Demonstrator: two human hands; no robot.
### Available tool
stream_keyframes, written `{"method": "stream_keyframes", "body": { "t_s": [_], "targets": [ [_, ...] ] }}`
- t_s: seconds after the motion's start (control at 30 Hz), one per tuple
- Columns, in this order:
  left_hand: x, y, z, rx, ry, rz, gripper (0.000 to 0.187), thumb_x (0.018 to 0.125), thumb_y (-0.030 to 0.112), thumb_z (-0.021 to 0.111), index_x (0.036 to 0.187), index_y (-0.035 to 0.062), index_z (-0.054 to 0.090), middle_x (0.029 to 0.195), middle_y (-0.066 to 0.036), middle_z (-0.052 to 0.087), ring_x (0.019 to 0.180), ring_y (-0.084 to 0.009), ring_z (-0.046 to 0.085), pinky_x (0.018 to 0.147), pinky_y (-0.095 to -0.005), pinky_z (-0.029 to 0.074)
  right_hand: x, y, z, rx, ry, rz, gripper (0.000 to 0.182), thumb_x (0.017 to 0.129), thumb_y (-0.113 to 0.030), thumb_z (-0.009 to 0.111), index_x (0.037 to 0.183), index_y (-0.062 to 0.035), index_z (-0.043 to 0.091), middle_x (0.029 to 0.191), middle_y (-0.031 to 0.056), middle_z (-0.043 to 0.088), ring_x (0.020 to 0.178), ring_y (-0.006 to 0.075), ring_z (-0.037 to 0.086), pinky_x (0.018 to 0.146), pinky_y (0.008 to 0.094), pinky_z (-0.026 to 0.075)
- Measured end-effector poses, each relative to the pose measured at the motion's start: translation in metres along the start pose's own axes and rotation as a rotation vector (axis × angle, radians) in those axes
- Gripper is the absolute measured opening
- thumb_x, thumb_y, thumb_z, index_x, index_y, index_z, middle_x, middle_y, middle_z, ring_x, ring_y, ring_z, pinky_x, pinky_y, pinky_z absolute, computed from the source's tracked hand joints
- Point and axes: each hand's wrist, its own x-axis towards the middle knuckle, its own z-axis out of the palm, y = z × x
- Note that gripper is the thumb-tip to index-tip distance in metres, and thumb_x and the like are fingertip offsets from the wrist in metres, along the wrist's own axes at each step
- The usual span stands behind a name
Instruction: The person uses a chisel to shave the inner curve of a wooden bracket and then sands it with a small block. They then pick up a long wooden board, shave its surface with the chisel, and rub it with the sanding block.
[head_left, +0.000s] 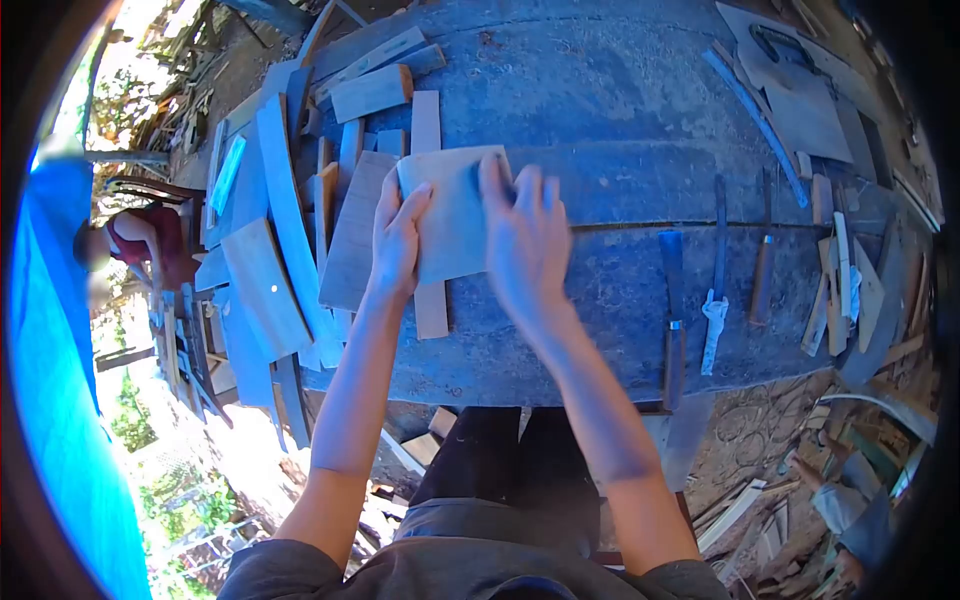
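Right hand [527, 225] over wooden board [449, 225] in left hand [398, 235].

Worn, scuffed, blue-grey tabletop [600, 100], with a dark seam [640, 226] running across toward the right. To the left, boards and strips [265, 290] of mixed widths, heaped and overlapping at several angles. Just beside the heap, one narrow plank [432, 310]. On the right, side by side, a wooden-handled tool [675, 360], a cloth-wrapped tool [713, 320] and a shorter-handled tool [764, 270]. Beyond, a long slanting strip [760, 130], a broad flat sheet [800, 115] and loose narrow offcuts [818, 310].
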Motion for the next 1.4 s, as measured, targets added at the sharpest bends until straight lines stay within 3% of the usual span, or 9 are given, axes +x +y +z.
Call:
{"method": "stream_keyframes", "body": {
  "t_s": [0.13,0.27,0.37,0.5,0.77,0.9,0.97,1.2,1.4],
  "targets": [
    [-0.007,-0.019,-0.019,0.136,0.189,-0.013,0.041,0.104,0.029,0.044,0.137,0.0043,0.043,0.119,-0.013,0.056,0.106,-0.0203,0.057,0.092,-0.0338,0.048,-0.047,-0.038,-0.007,0.088,-0.11,-0.139,0.043,0.086,-0.012,0.059,0.128,-0.0051,0.055,0.1,0.0141,0.052,0.097,0.0314,0.053,0.081,0.0424,0.047],
    [-0.016,-0.037,-0.023,0.254,0.261,0.16,0.04,0.106,0.033,0.039,0.128,0.001,0.048,0.11,-0.014,0.057,0.103,-0.0202,0.057,0.092,-0.0345,0.046,0.016,-0.039,0.026,0.089,-0.068,-0.193,0.049,0.084,-0.006,0.06,0.133,-0.0072,0.054,0.102,0.0166,0.049,0.097,0.0348,0.05,0.084,0.0429,0.044],
    [-0.015,-0.032,-0.014,0.264,0.319,0.061,0.043,0.106,0.036,0.039,0.129,0.0023,0.05,0.116,-0.014,0.057,0.105,-0.0207,0.055,0.092,-0.0358,0.045,0.039,-0.038,0.037,0.177,-0.073,-0.141,0.051,0.084,-0.005,0.06,0.135,-0.0056,0.052,0.102,0.018,0.048,0.097,0.0357,0.049,0.086,0.0441,0.043],
    [-0.009,-0.035,-0.013,-0.174,0.17,0.076,0.039,0.105,0.03,0.042,0.131,0.0011,0.046,0.112,-0.015,0.057,0.105,-0.0196,0.055,0.095,-0.0354,0.044,-0.033,-0.027,-0.005,0.025,-0.115,-0.184,0.048,0.087,-0.005,0.057,0.134,-0.0023,0.053,0.107,0.0184,0.049,0.098,0.0347,0.049,0.087,0.044,0.045],
    [-0.007,-0.028,-0.005,0.044,0.084,0.106,0.037,0.105,0.028,0.043,0.134,0.0041,0.044,0.113,-0.01,0.057,0.104,-0.0146,0.054,0.092,-0.0307,0.047,0.05,-0.01,0.029,0.098,-0.092,-0.024,0.05,0.088,0.0,0.055,0.138,0.0,0.051,0.1,0.0199,0.044,0.095,0.036,0.042,0.088,0.0462,0.04],
    [0.001,-0.03,-0.015,-0.193,-0.016,0.01,0.035,0.105,0.027,0.043,0.133,0.0051,0.046,0.112,-0.01,0.057,0.106,-0.0143,0.054,0.093,-0.032,0.045,-0.03,-0.026,-0.006,0.075,-0.128,-0.076,0.048,0.09,-0.001,0.055,0.138,-0.0001,0.052,0.098,0.0186,0.043,0.093,0.0354,0.041,0.086,0.044,0.04],
    [0.006,-0.032,-0.017,-0.011,-0.05,0.146,0.035,0.106,0.027,0.043,0.133,0.0049,0.046,0.112,-0.01,0.056,0.108,-0.0147,0.052,0.094,-0.0317,0.043,-0.062,-0.036,-0.016,0.041,-0.221,-0.032,0.047,0.091,-0.002,0.055,0.138,-0.0001,0.052,0.098,0.0181,0.043,0.093,0.035,0.04,0.085,0.0427,0.041],
    [0.002,-0.019,0.004,-0.015,-0.018,0.119,0.032,0.104,0.024,0.046,0.127,0.0028,0.048,0.108,-0.013,0.058,0.103,-0.0195,0.055,0.09,-0.034,0.044,0.035,-0.014,0.019,0.137,-0.035,0.053,0.048,0.09,0.001,0.058,0.137,-0.0005,0.052,0.103,0.0204,0.042,0.095,0.0369,0.041,0.086,0.0442,0.041],
    [0.003,-0.021,-0.007,-0.058,-0.046,0.148,0.031,0.103,0.023,0.047,0.127,0.0038,0.049,0.111,-0.014,0.058,0.106,-0.0203,0.055,0.093,-0.0342,0.043,-0.056,-0.042,-0.014,0.065,-0.16,0.054,0.046,0.091,0.0,0.057,0.136,0.0003,0.053,0.107,0.0212,0.044,0.098,0.0358,0.043,0.088,0.0457,0.04]
  ]
}}
